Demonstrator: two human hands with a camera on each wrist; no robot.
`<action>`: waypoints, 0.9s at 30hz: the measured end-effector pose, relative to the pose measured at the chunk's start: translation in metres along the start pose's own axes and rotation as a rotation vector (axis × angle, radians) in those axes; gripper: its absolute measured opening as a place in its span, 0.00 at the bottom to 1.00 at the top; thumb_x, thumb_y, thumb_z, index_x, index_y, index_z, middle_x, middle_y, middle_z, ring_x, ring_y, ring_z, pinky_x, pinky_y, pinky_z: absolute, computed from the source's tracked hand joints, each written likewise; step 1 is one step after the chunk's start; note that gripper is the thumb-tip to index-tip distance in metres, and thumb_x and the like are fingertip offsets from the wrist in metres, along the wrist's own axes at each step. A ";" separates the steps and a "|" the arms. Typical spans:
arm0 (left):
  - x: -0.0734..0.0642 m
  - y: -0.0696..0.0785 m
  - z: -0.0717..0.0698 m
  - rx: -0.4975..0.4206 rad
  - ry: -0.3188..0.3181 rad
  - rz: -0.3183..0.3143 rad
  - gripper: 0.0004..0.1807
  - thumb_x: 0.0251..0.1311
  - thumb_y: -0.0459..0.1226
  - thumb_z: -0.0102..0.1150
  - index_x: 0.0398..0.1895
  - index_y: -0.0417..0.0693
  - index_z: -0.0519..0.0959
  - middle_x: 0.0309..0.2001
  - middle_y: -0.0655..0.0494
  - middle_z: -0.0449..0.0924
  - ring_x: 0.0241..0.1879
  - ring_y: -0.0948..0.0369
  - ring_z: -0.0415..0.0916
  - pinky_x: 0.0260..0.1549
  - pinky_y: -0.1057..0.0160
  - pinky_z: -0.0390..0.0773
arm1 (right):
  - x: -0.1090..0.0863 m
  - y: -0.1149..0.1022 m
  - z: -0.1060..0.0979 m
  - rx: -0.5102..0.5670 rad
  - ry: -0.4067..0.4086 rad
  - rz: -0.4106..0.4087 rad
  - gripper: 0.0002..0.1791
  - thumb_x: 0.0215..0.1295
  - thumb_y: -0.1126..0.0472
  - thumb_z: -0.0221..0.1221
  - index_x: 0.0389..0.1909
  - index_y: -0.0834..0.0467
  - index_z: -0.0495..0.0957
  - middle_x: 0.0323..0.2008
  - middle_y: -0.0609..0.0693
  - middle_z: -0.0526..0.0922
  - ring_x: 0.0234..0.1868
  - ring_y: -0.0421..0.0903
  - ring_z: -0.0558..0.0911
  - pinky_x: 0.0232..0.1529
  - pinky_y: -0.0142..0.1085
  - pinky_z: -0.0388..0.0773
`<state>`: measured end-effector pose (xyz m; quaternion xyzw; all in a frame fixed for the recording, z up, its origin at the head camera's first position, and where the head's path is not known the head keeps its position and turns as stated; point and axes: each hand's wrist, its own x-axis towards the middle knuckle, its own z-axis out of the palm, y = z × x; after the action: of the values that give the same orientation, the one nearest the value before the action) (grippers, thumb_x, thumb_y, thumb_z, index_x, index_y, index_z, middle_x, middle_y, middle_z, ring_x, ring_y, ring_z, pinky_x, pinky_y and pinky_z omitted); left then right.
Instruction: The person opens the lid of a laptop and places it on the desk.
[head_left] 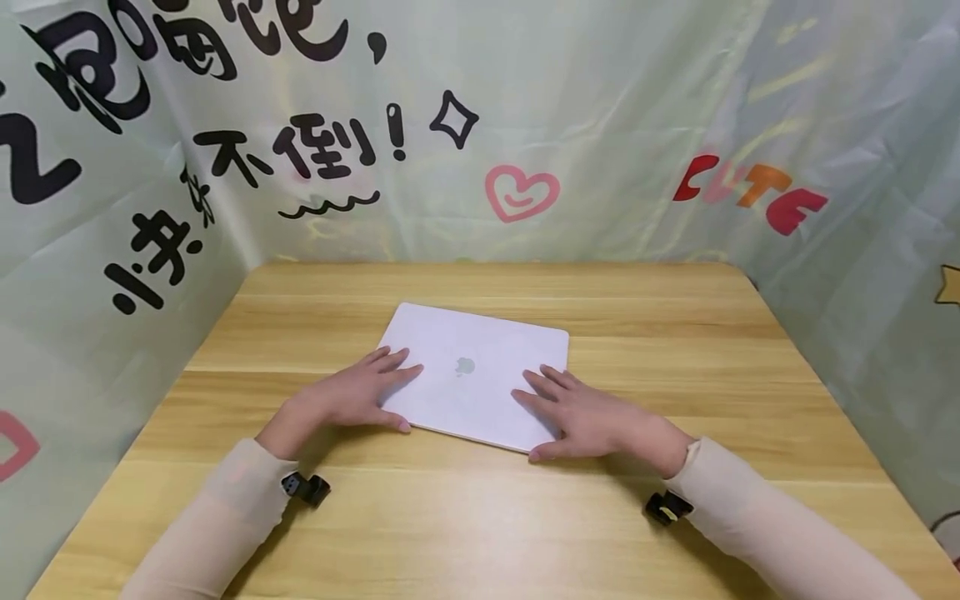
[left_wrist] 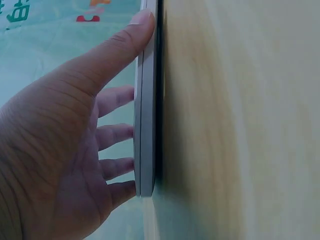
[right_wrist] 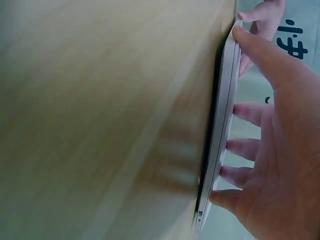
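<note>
A closed silver laptop (head_left: 472,392) with an apple logo on its lid lies flat on the table, slightly turned. My left hand (head_left: 367,390) rests on its left end, fingers spread over the lid and thumb at the near edge. On the right end my right hand (head_left: 576,415) lies the same way, fingertips on the lid and thumb by the near corner. The left wrist view shows the laptop's thin side edge (left_wrist: 147,115) beside the left fingers. In the right wrist view, the right fingertips touch the lid along the edge (right_wrist: 220,125), with ports near the end.
The wooden table (head_left: 675,350) extends around the laptop on every side. A pale fabric backdrop (head_left: 600,108) with black lettering, a pink heart and coloured letters hangs behind and beside it. Small black cameras (head_left: 306,489) are strapped at both sleeves.
</note>
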<state>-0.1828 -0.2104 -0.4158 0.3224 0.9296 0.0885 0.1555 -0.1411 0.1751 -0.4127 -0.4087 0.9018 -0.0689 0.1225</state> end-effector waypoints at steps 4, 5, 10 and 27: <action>-0.001 0.005 -0.001 0.004 -0.014 0.029 0.53 0.51 0.73 0.53 0.77 0.59 0.55 0.78 0.46 0.41 0.75 0.40 0.36 0.67 0.39 0.50 | -0.006 0.006 0.002 -0.007 0.007 0.000 0.50 0.62 0.26 0.50 0.77 0.51 0.53 0.76 0.60 0.48 0.75 0.64 0.45 0.69 0.57 0.53; -0.002 0.006 -0.001 0.004 -0.016 0.036 0.53 0.52 0.72 0.54 0.77 0.59 0.56 0.78 0.46 0.41 0.74 0.39 0.36 0.67 0.38 0.50 | -0.008 0.008 0.002 -0.007 0.006 0.003 0.50 0.62 0.26 0.50 0.77 0.51 0.52 0.76 0.59 0.47 0.75 0.63 0.45 0.69 0.56 0.53; -0.003 0.013 -0.001 0.019 -0.031 0.050 0.49 0.55 0.70 0.54 0.77 0.63 0.56 0.78 0.48 0.41 0.74 0.39 0.36 0.67 0.39 0.50 | -0.016 0.015 0.002 0.018 0.007 0.016 0.50 0.61 0.26 0.51 0.77 0.49 0.52 0.77 0.56 0.47 0.76 0.61 0.44 0.69 0.55 0.55; 0.007 0.035 0.006 0.121 -0.055 0.127 0.44 0.60 0.70 0.46 0.77 0.71 0.52 0.78 0.49 0.41 0.74 0.38 0.40 0.66 0.42 0.57 | -0.047 0.041 0.002 0.069 0.048 0.035 0.48 0.61 0.29 0.55 0.76 0.50 0.56 0.76 0.54 0.51 0.75 0.59 0.48 0.67 0.56 0.59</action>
<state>-0.1659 -0.1781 -0.4141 0.3917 0.9063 0.0328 0.1552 -0.1403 0.2373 -0.4158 -0.3867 0.9086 -0.1074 0.1162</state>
